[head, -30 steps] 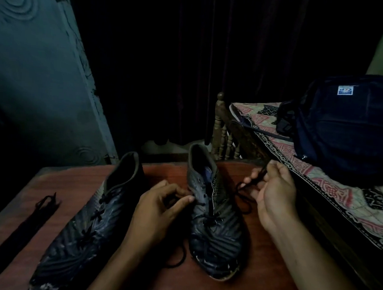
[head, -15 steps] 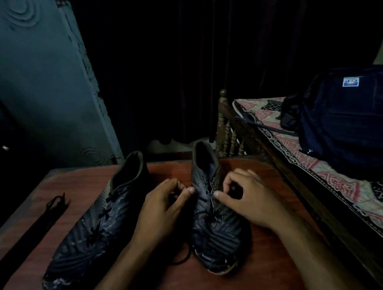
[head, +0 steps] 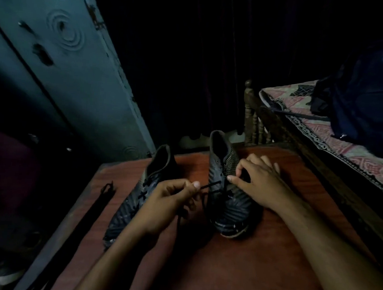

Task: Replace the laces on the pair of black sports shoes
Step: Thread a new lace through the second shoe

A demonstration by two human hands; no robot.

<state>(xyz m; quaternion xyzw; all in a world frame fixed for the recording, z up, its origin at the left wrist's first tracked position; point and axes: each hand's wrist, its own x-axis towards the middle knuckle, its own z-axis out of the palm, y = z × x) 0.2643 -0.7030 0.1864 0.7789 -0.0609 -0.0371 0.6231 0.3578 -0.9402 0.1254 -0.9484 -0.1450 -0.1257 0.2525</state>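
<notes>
While both black sports shoes sit side by side on the reddish wooden table (head: 233, 272), the person works a black lace (head: 210, 185) at the right shoe (head: 229, 202).

The left hand (head: 170, 202) pinches the lace end between thumb and curled fingers, drawing it taut away from the shoe's eyelets toward the left shoe (head: 136, 200), which lies beside it with its laces in place. The right hand (head: 258, 183) rests on the right shoe's upper, thumb and forefinger curled together at the lacing, though the dim light hides what they nip. A long dark strip, perhaps spare laces (head: 90, 217), lies along the table's left edge. A dark blue backpack (head: 370, 100) sits on the patterned bed (head: 344, 151) to the right.
</notes>
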